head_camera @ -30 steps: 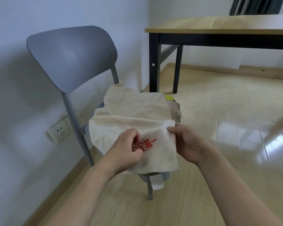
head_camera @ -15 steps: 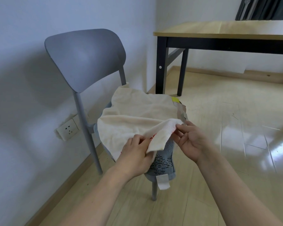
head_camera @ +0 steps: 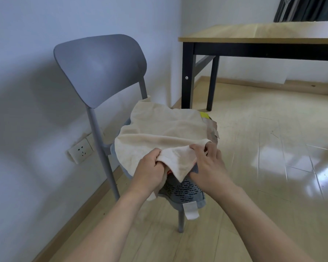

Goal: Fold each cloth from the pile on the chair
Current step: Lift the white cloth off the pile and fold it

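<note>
both hands (head_camera: pixel 178 167) pinching cream cloth's (head_camera: pixel 165 129) near edge, mid-frame | rest spreads away toward chair back (head_camera: pixel 102 67)

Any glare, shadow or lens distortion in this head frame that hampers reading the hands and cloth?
Head view: window glare washes the floor at right; the grey chair casts a soft shadow on the wall; wide-angle bending curves the table edge. The left hand, right hand and cream cloth stay evenly lit, only slightly soft.
</note>
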Available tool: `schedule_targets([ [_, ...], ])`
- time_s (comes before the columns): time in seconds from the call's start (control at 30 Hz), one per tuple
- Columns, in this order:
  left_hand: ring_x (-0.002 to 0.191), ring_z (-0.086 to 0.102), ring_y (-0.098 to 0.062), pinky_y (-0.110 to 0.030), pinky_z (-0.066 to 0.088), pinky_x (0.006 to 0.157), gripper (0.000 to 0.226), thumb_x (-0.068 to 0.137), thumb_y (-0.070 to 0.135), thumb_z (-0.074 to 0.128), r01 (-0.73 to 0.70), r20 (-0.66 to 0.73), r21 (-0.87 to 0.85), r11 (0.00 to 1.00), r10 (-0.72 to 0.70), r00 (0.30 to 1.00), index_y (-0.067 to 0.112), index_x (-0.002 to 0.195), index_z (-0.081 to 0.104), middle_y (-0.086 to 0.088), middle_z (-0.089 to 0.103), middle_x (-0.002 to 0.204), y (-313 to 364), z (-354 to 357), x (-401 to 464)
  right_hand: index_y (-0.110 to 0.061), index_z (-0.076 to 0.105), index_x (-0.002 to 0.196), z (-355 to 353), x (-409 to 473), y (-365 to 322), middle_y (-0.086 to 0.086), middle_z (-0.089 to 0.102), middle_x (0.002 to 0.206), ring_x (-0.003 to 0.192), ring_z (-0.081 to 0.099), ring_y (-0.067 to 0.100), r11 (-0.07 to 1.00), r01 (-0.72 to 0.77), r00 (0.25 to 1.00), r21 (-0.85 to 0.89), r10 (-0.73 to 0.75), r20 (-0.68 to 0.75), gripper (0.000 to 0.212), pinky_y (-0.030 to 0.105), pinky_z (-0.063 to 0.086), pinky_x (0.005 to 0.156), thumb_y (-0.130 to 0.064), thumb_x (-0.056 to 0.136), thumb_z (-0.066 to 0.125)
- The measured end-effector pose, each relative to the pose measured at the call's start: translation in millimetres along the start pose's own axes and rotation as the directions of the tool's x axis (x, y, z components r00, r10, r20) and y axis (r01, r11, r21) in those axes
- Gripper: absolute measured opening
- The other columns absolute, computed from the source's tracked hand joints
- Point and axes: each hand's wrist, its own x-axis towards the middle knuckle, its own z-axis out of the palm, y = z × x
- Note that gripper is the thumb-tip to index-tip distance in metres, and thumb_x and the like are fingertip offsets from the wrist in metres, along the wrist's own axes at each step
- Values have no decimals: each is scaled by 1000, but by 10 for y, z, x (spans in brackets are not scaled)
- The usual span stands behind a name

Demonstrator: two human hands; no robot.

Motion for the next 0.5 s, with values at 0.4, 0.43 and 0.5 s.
schedule_targets([
  [0.4, 85, 63, -24, -45, 54, 71, 11, 79, 20, 54, -25, 75, 17, 1000, 23, 997, 30, 84, 52, -1, 66, 84, -57, -131, -6, -26, 64, 107, -97, 155, 43, -5, 40, 114, 110, 31, 21, 999, 30, 997, -35, -33, -77, 29, 32, 22, 93, -37, 98, 38],
  [0.43, 84, 62, -22, -45, 54, 71, 12, 79, 19, 54, -31, 81, 35, 999, 28, 996, 28, 86, 51, 0, 65, 84, -48, -134, -5, -27, 64, 108, -100, 168, 40, -7, 46, 111, 108, 35, 20, 997, 67, 991, 24, -64, -115, 26, 30, 23, 90, -36, 98, 42],
  [0.5, 82, 62, -21, -44, 53, 69, 14, 83, 13, 51, -52, 59, 53, 997, 49, 997, 26, 88, 51, 1, 65, 82, -31, -129, 4, -27, 64, 107, -136, 184, -7, -10, 57, 98, 94, 50, 14, 966, 196, 969, 170, -163, -187, 17, 26, 31, 79, -29, 94, 52],
])
